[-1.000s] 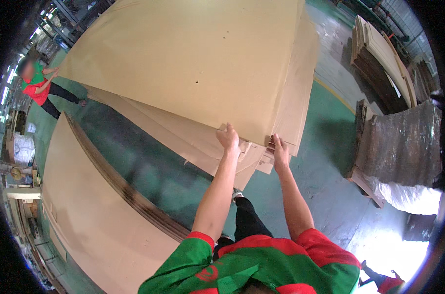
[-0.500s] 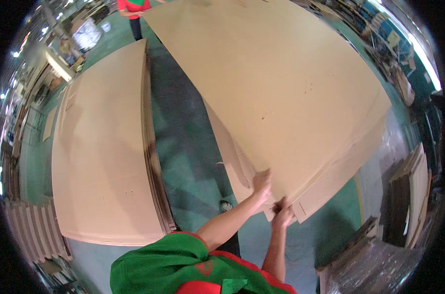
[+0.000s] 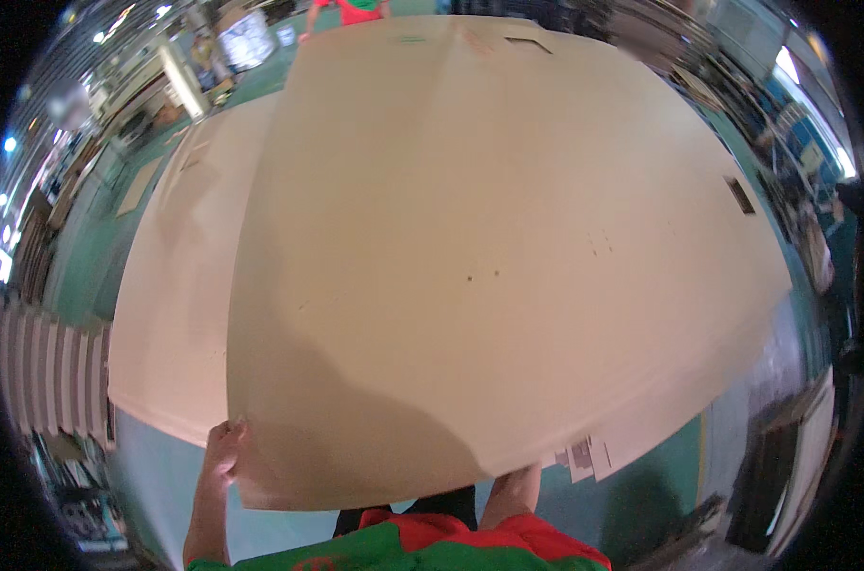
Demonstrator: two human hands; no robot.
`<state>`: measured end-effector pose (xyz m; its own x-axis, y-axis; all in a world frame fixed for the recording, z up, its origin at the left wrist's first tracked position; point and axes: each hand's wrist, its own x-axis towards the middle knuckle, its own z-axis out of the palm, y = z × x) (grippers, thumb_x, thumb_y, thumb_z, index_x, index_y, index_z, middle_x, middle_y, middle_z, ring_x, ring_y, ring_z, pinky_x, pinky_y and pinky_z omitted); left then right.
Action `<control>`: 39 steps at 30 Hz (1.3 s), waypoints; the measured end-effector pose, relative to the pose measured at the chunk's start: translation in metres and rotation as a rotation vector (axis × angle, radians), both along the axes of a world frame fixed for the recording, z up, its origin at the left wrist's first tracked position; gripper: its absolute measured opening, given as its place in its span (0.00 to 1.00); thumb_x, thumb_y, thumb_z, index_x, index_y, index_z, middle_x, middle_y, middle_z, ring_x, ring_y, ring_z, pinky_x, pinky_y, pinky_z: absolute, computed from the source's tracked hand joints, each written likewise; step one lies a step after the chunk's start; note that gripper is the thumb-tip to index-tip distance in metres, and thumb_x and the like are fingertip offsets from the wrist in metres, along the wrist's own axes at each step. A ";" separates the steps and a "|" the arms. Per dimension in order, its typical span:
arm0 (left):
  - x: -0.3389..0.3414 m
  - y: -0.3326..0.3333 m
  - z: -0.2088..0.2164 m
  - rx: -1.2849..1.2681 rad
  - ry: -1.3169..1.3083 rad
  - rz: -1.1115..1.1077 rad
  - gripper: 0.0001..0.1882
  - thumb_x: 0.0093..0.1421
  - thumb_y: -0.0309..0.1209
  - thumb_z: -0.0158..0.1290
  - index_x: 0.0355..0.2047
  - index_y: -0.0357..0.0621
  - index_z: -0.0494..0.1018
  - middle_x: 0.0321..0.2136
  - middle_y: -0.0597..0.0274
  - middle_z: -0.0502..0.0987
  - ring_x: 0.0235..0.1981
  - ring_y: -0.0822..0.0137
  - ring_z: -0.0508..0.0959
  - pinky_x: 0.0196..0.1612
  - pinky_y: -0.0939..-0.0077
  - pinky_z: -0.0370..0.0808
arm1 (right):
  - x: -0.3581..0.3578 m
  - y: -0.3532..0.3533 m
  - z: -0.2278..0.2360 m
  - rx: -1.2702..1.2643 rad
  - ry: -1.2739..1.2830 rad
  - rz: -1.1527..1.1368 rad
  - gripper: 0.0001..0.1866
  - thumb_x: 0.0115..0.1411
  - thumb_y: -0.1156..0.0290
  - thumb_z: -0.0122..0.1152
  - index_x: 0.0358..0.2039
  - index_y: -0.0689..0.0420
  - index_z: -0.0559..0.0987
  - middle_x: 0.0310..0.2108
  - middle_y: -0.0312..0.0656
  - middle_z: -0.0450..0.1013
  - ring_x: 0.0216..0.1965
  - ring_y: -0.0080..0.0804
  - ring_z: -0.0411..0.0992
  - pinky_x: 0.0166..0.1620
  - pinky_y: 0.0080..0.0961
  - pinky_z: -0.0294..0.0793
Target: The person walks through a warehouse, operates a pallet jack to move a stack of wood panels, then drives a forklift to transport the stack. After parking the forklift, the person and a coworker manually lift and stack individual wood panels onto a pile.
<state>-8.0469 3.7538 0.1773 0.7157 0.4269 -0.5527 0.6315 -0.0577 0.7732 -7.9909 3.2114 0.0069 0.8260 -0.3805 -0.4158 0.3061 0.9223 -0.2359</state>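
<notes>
Leftmost I see a pale stack (image 3: 179,295), then the left hand (image 3: 226,447) gripping the near-left edge of a broad tan sheet (image 3: 489,219) — it fills the middle. The right forearm (image 3: 514,490) runs underneath — I can't tell the right hand's grip.

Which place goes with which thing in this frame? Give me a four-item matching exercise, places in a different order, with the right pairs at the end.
Things
1. Left hand
2. Right forearm
3. Co-worker in red
4. Pale board at left

Places
A. Beyond the far edge of the large tan sheet
B. Partly hidden behind the sheet
C. Disappearing under the sheet's near edge, hand out of sight
D. On the sheet's left edge, close to its near corner

Pairs: 1-D, 2-C, 3-A, 4-B
</notes>
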 end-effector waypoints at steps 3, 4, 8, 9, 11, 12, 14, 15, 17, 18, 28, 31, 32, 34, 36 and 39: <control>-0.044 0.061 -0.015 0.531 0.236 0.024 0.19 0.60 0.43 0.53 0.36 0.36 0.73 0.27 0.57 0.77 0.31 0.58 0.78 0.33 0.63 0.74 | -0.037 0.067 -0.014 -0.125 0.182 0.204 0.41 0.61 0.37 0.42 0.60 0.61 0.61 0.57 0.47 0.62 0.57 0.42 0.61 0.60 0.43 0.57; -0.051 0.074 -0.034 0.732 0.255 0.046 0.20 0.60 0.44 0.53 0.39 0.37 0.72 0.29 0.53 0.77 0.32 0.55 0.78 0.34 0.62 0.74 | -0.049 0.088 -0.017 -0.163 0.232 0.276 0.40 0.61 0.38 0.42 0.60 0.61 0.61 0.57 0.47 0.62 0.57 0.42 0.61 0.60 0.43 0.57; -0.077 0.131 -0.121 0.796 0.032 0.239 0.21 0.58 0.44 0.53 0.46 0.43 0.70 0.42 0.48 0.74 0.45 0.46 0.74 0.44 0.57 0.73 | -0.062 0.151 -0.028 -0.364 0.374 0.418 0.40 0.61 0.39 0.42 0.60 0.61 0.61 0.57 0.46 0.62 0.57 0.42 0.61 0.60 0.42 0.57; -0.078 0.147 -0.143 0.802 -0.055 0.244 0.22 0.58 0.43 0.54 0.48 0.43 0.70 0.46 0.48 0.72 0.48 0.47 0.72 0.47 0.58 0.72 | -0.060 0.162 -0.025 -0.419 0.387 0.430 0.39 0.61 0.39 0.42 0.60 0.61 0.61 0.57 0.46 0.62 0.57 0.42 0.61 0.60 0.41 0.57; -0.077 0.176 -0.187 0.665 -0.181 0.231 0.23 0.57 0.39 0.54 0.50 0.44 0.69 0.52 0.50 0.67 0.51 0.49 0.70 0.52 0.59 0.70 | -0.050 0.183 -0.016 -0.538 0.393 0.448 0.39 0.61 0.40 0.43 0.60 0.61 0.61 0.58 0.46 0.61 0.57 0.41 0.61 0.60 0.41 0.57; -0.076 0.185 -0.209 0.703 -0.213 0.180 0.22 0.57 0.38 0.55 0.51 0.43 0.69 0.51 0.49 0.68 0.51 0.49 0.70 0.53 0.60 0.70 | -0.045 0.195 -0.007 -0.598 0.390 0.442 0.39 0.62 0.40 0.43 0.60 0.61 0.60 0.58 0.46 0.61 0.57 0.41 0.61 0.60 0.40 0.57; -0.077 0.192 -0.254 0.703 -0.332 0.098 0.21 0.57 0.36 0.54 0.50 0.42 0.70 0.50 0.48 0.69 0.50 0.49 0.71 0.53 0.61 0.70 | -0.033 0.217 0.017 -0.731 0.360 0.416 0.38 0.62 0.41 0.43 0.61 0.61 0.60 0.58 0.46 0.61 0.57 0.41 0.61 0.60 0.40 0.57; -0.080 0.191 -0.276 0.631 -0.330 0.081 0.21 0.57 0.35 0.54 0.49 0.40 0.70 0.49 0.48 0.70 0.49 0.49 0.71 0.53 0.62 0.71 | -0.028 0.229 0.032 -0.804 0.335 0.397 0.38 0.62 0.41 0.43 0.61 0.61 0.60 0.58 0.46 0.61 0.57 0.41 0.61 0.61 0.39 0.57; -0.073 0.171 -0.316 0.562 -0.436 0.038 0.20 0.58 0.36 0.54 0.48 0.38 0.71 0.47 0.47 0.71 0.50 0.49 0.72 0.52 0.63 0.72 | -0.012 0.253 0.066 -0.940 0.268 0.363 0.38 0.62 0.42 0.43 0.61 0.61 0.60 0.58 0.46 0.61 0.57 0.40 0.60 0.61 0.39 0.57; -0.071 0.156 -0.334 0.375 -0.432 0.120 0.20 0.58 0.37 0.53 0.47 0.37 0.71 0.47 0.46 0.72 0.50 0.49 0.72 0.53 0.63 0.72 | -0.004 0.267 0.084 -1.009 0.224 0.341 0.37 0.62 0.43 0.43 0.61 0.61 0.60 0.58 0.46 0.61 0.58 0.40 0.60 0.61 0.39 0.57; -0.064 0.063 -0.359 -0.175 -0.476 0.068 0.33 0.59 0.56 0.44 0.52 0.40 0.70 0.51 0.47 0.72 0.53 0.48 0.70 0.57 0.64 0.66 | 0.024 0.478 0.260 -1.430 -0.483 0.289 0.36 0.63 0.46 0.45 0.61 0.61 0.59 0.59 0.46 0.60 0.58 0.39 0.60 0.61 0.35 0.56; -0.072 0.057 -0.364 -0.361 -0.485 0.079 0.36 0.58 0.61 0.43 0.53 0.43 0.70 0.54 0.49 0.70 0.56 0.49 0.68 0.59 0.64 0.64 | 0.007 0.567 0.295 -1.459 -0.736 0.341 0.35 0.63 0.47 0.45 0.62 0.60 0.59 0.59 0.46 0.59 0.58 0.39 0.60 0.61 0.34 0.56; -0.072 0.058 -0.371 -0.389 -0.488 0.080 0.37 0.57 0.62 0.43 0.54 0.44 0.70 0.55 0.50 0.70 0.56 0.50 0.68 0.59 0.63 0.63 | 0.000 0.596 0.300 -1.457 -0.816 0.365 0.35 0.64 0.47 0.45 0.62 0.60 0.59 0.59 0.46 0.59 0.58 0.39 0.60 0.61 0.34 0.56; -0.069 0.057 -0.384 -0.517 -0.566 0.099 0.38 0.56 0.63 0.44 0.54 0.45 0.70 0.55 0.51 0.69 0.57 0.51 0.68 0.60 0.64 0.62 | -0.014 0.658 0.303 -1.441 -0.968 0.430 0.35 0.64 0.48 0.45 0.62 0.60 0.59 0.59 0.46 0.59 0.58 0.38 0.60 0.61 0.33 0.56; -0.065 0.053 -0.401 -0.580 -0.564 0.081 0.38 0.56 0.64 0.43 0.56 0.48 0.69 0.56 0.53 0.69 0.58 0.55 0.67 0.60 0.61 0.61 | -0.030 0.718 0.296 -1.445 -1.093 0.491 0.34 0.64 0.49 0.45 0.62 0.60 0.58 0.59 0.46 0.59 0.58 0.38 0.60 0.61 0.33 0.56; -0.064 0.040 -0.430 -0.984 -0.578 0.088 0.40 0.56 0.65 0.45 0.59 0.48 0.66 0.58 0.55 0.67 0.56 0.58 0.68 0.61 0.60 0.61 | -0.048 0.803 0.264 -1.417 -1.200 0.635 0.34 0.64 0.50 0.46 0.62 0.60 0.58 0.59 0.46 0.59 0.58 0.38 0.59 0.61 0.32 0.56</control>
